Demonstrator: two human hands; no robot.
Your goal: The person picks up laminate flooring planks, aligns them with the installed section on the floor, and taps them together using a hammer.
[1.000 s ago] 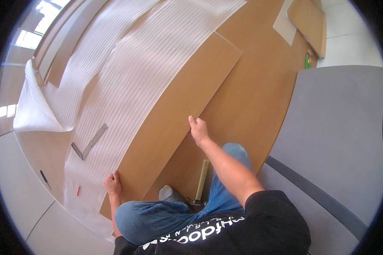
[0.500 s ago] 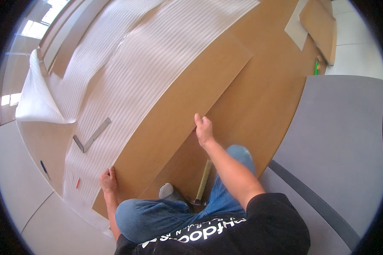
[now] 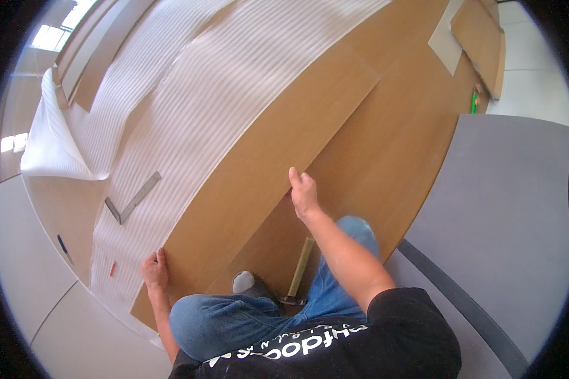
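A long flat brown board (image 3: 234, 202) lies slantwise before me, from near my left knee to the far right. My left hand (image 3: 155, 270) is closed on its left edge near the close corner, thumb on top. On the opposite long edge my right hand (image 3: 304, 192) is closed, thumb pointing up and away. A small dark reddish spot shows beside its fingers; I cannot tell what it is. Between my legs lies a hammer (image 3: 300, 271) with a yellowish handle, on a larger brown sheet (image 3: 385, 151) under the board.
White ribbed foam sheeting (image 3: 227, 82) spreads left of the board, carrying a metal try square (image 3: 131, 199) and a short red stick (image 3: 112, 268). A dark pen (image 3: 63, 244) lies near the left edge. Brown panels (image 3: 477, 44) and a green item (image 3: 474, 102) are far right, beyond a grey surface (image 3: 499, 189).
The view has shifted slightly. My left hand and the board's close corner appear a little farther left; both hands keep their grip.
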